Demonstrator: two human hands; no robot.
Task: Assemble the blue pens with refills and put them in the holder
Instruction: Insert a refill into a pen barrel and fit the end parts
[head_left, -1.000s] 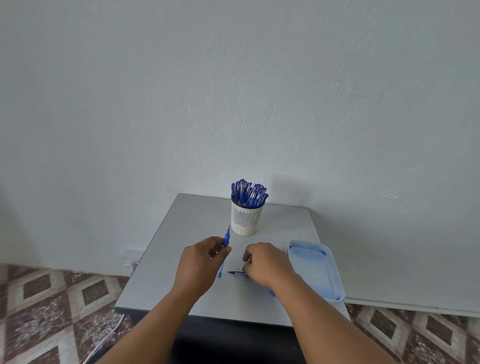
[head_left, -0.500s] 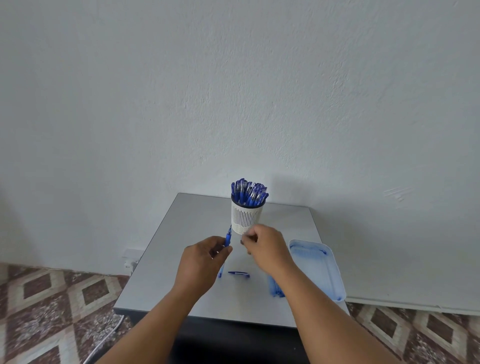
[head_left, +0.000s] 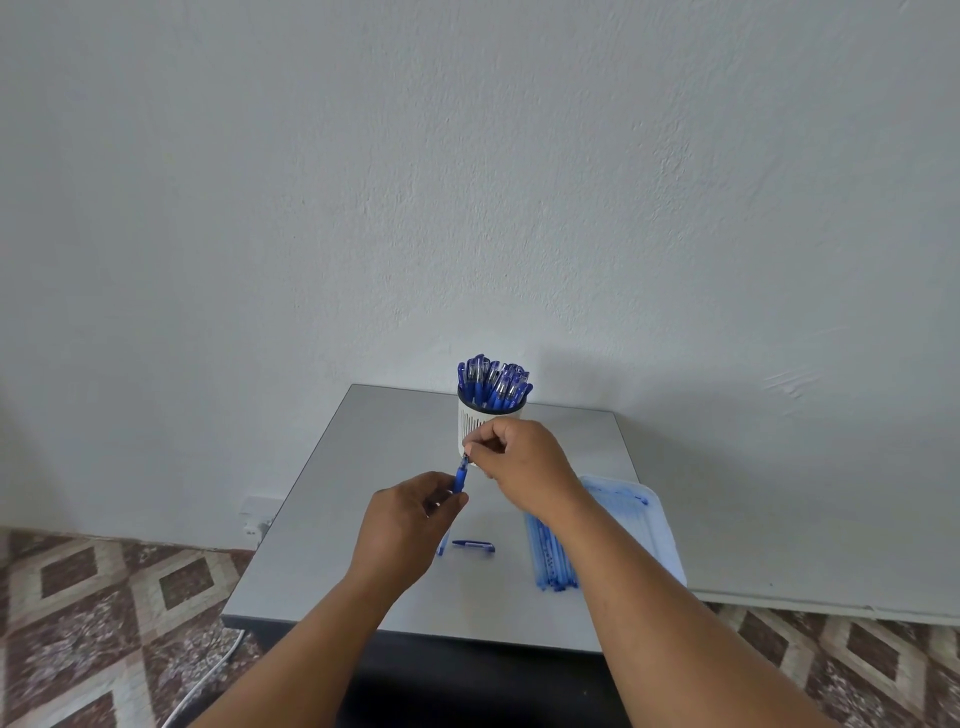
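The left hand (head_left: 402, 525) holds a blue plastic pen body (head_left: 460, 475) with its fingers curled round the lower part. The pen body points up and leans a little away from the person. The right hand (head_left: 519, 467) is just above and to the right of the left hand. Its thumb and first finger pinch the top end of the same pen body. What the fingertips pinch there is too small to tell.

Right behind the right hand stands a round white pen holder with thin dark slits (head_left: 472, 421). The right hand hides part of its front. The pen holder is packed full with blue capped pens (head_left: 493, 382), all standing up with their tops poking out over the rim.

Below the hands, closer to the person, a small blue pen cap with a clip (head_left: 474, 545) lies flat on the grey table (head_left: 374, 452). It is just right of the left hand.

To the right of the right hand sits a flat see-through plastic tray with blue ink smears (head_left: 647, 525). The right arm crosses over its near left side. A bunch of thin blue refills (head_left: 551, 564) lies side by side under the right wrist, by the left edge of the tray. I cannot tell if they lie in the tray or just beside it.
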